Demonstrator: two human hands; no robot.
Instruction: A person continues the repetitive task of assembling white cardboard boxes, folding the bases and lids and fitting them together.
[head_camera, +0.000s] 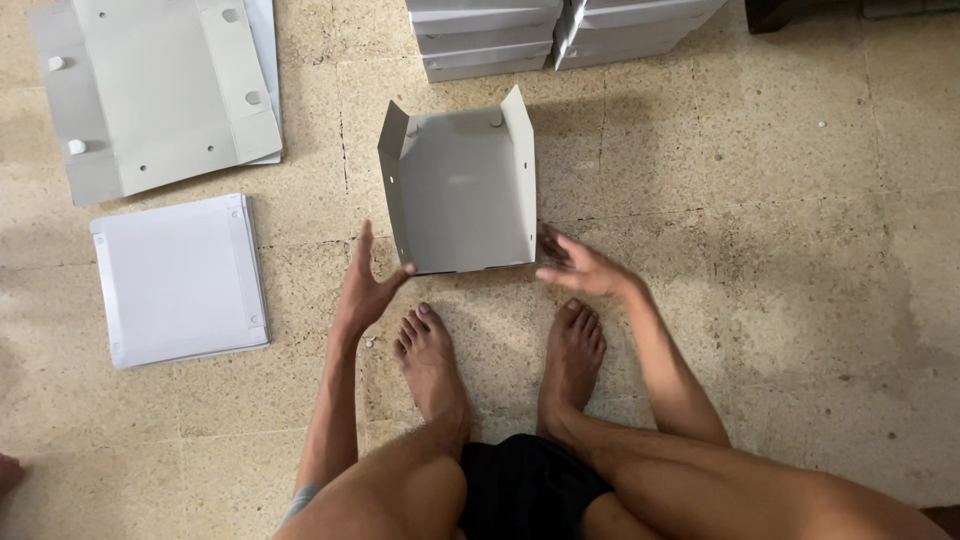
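Observation:
A grey plastic sheet folded into a shallow box shape (462, 190) lies on the tiled floor in front of my bare feet, its two side flaps standing up. My left hand (366, 285) is open at its near left corner, thumb close to the edge. On the other side, my right hand (578, 264) hovers with spread fingers by the near right corner. Neither hand holds anything.
A flat grey sheet with white studs (160, 90) lies at the far left. Below it is a stack of white flat sheets (180, 280). Stacks of finished grey boxes (520, 35) stand at the top. A small white stud (370, 342) lies by my left foot.

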